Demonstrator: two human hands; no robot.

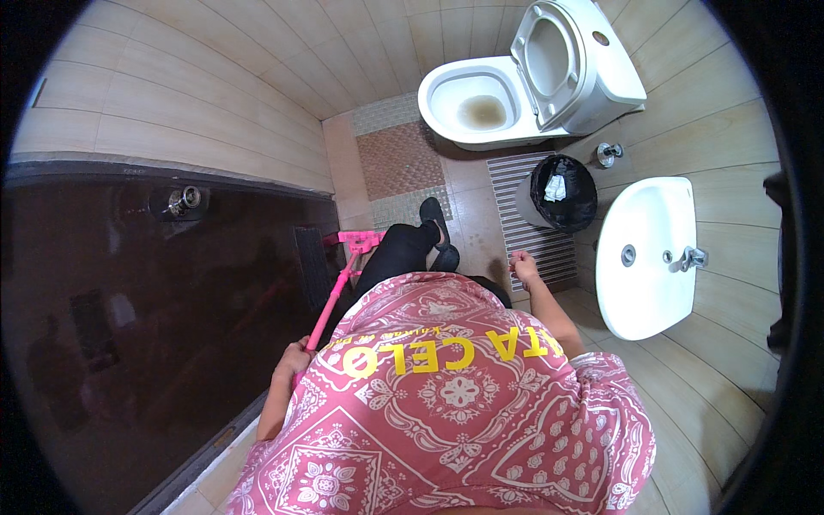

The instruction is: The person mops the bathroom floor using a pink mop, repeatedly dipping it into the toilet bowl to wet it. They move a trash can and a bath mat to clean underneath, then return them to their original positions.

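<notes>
My left hand [293, 360] grips the pink handle [333, 301] of a mop or floor squeegee, low at my left side. Its pink head [360, 241] is down near the floor beside my left leg, close to the dark door; my leg hides part of it. My right hand [524, 268] hangs at my right side above a striped floor mat [544, 254]. Its fingers are curled in, and nothing shows in them. Ahead of that hand stands a waste bin [532, 205] with a black liner and crumpled white paper inside.
A white toilet [444, 84] with its lid raised and brownish water in the bowl stands ahead to the right. A washbasin [644, 283] juts from the right wall. Left is a dark brown door [161, 283] with a round knob [185, 201]. A woven mat [400, 161] lies ahead.
</notes>
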